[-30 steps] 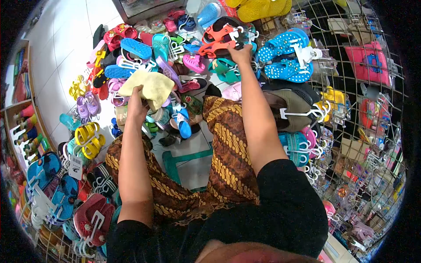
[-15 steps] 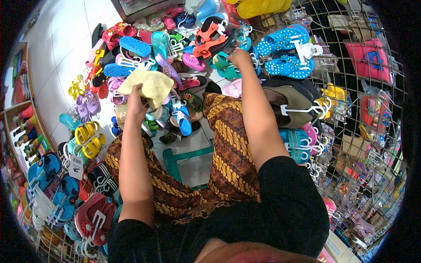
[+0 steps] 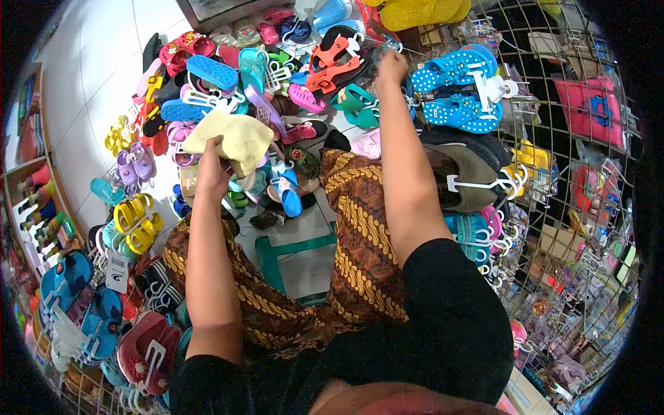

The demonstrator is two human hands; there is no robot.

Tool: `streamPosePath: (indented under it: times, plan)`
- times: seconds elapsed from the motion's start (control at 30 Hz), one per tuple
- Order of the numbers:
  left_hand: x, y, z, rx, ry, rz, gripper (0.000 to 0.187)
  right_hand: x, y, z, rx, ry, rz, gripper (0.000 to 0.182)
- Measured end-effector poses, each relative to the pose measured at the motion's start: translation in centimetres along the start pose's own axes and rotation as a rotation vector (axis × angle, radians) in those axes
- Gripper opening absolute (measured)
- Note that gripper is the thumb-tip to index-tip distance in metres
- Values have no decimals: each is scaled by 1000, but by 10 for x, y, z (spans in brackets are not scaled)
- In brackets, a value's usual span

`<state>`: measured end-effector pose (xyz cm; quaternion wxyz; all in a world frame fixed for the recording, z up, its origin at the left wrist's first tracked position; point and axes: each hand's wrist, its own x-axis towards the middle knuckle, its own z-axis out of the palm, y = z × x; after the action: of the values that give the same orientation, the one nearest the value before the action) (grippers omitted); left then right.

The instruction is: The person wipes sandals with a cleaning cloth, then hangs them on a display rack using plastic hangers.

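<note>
My left hand (image 3: 213, 171) grips a pale yellow cloth (image 3: 235, 138) between thumb and fingers, above the pile of footwear. My right hand (image 3: 391, 69) reaches forward with its fingers curled in beside a small hook hanger (image 3: 391, 47). What its fingers hold, if anything, is hidden. Just left of the right wrist lie green sandals (image 3: 355, 104). Black sandals with orange-red straps (image 3: 332, 66) lie left of the right hand. On its right hang blue polka-dot sandals (image 3: 460, 114) on a white hanger.
A wire grid rack (image 3: 581, 173) with hanging goods curves along the right. Yellow sandals (image 3: 425, 14) are at the top. Olive-brown shoes (image 3: 463, 176) sit beside my right forearm. A green stool frame (image 3: 304, 243) stands between my knees. More sandals (image 3: 142, 346) hang at lower left.
My right hand has moved away from the green sandals, forward and slightly right, to the small hanger. The green sandals now lie uncovered. My left hand keeps the cloth in nearly the same place.
</note>
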<state>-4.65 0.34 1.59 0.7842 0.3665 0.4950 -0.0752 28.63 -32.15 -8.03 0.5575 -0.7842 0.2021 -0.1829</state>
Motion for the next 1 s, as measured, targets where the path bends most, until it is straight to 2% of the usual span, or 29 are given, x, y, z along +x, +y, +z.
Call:
streamPosePath:
  times: [0.1, 0.2, 0.23, 0.27, 0.33, 0.43, 0.53, 0.67, 0.77, 1.0]
  plan:
    - [-2, 1, 4, -3, 19, 5, 44, -3, -36, -4, 201, 95, 45, 18]
    - [9, -6, -1, -34, -1, 5, 44, -9, -36, -2, 247, -358, 388, 17]
    - [11, -6, -1, -27, 4, 5, 44, -15, -34, 8, 307, -399, 464, 21]
    - [12, -6, 0, -19, 10, 8, 43, -19, -34, 16, 203, -348, 410, 21]
    - [8, -4, 4, -5, 23, -3, 42, -21, -26, 29, 306, -359, 352, 27]
    - [6, -3, 6, 4, 34, 6, 41, -12, -16, 36, 239, -529, 342, 28]
    - [9, -6, 4, -6, 3, 20, 41, -19, -18, 34, 118, -557, 295, 25]
    - [12, -9, 2, 3, 18, 4, 42, -18, -13, 42, -6, -481, 147, 23]
    - [8, -7, 1, 15, 23, 6, 43, -28, -25, 40, 62, -400, 172, 16]
    - [7, -7, 2, 0, -24, 49, 43, -51, -45, 30, 35, -387, 42, 18]
